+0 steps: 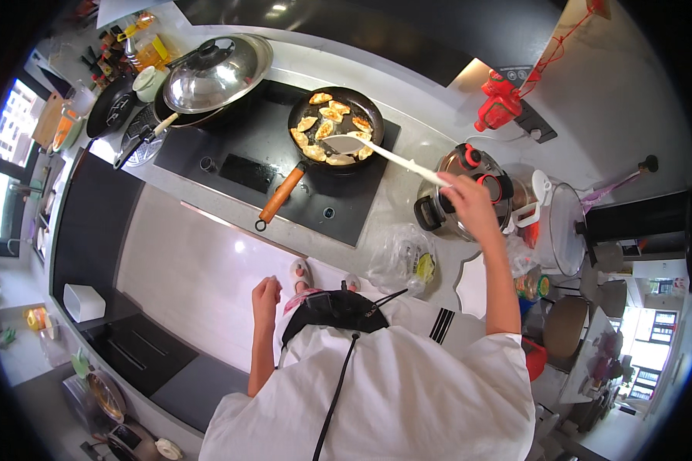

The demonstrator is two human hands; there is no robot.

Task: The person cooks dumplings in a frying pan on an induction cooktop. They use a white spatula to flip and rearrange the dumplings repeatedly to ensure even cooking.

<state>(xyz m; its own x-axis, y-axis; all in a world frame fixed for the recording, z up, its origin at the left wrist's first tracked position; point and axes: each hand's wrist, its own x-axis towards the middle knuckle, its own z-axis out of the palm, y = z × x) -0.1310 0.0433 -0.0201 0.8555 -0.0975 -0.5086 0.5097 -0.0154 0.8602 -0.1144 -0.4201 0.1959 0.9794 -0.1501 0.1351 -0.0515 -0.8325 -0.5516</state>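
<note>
My right hand grips the handle end of a white spatula or turner. Its pale blade reaches over the lower right part of a black frying pan, near several dumplings, some with browned faces. The pan sits on a black glass cooktop, and its wooden handle points toward the front edge with no hand on it. My left hand is loosely curled beside my body, away from the cooktop, and nothing shows in it. Where the blade touches the pan is hard to tell.
A wok with a domed metal lid stands left on the cooktop. To the right are a pressure cooker, a clear plastic bag and a white scalloped plate. A range hood overhangs the back.
</note>
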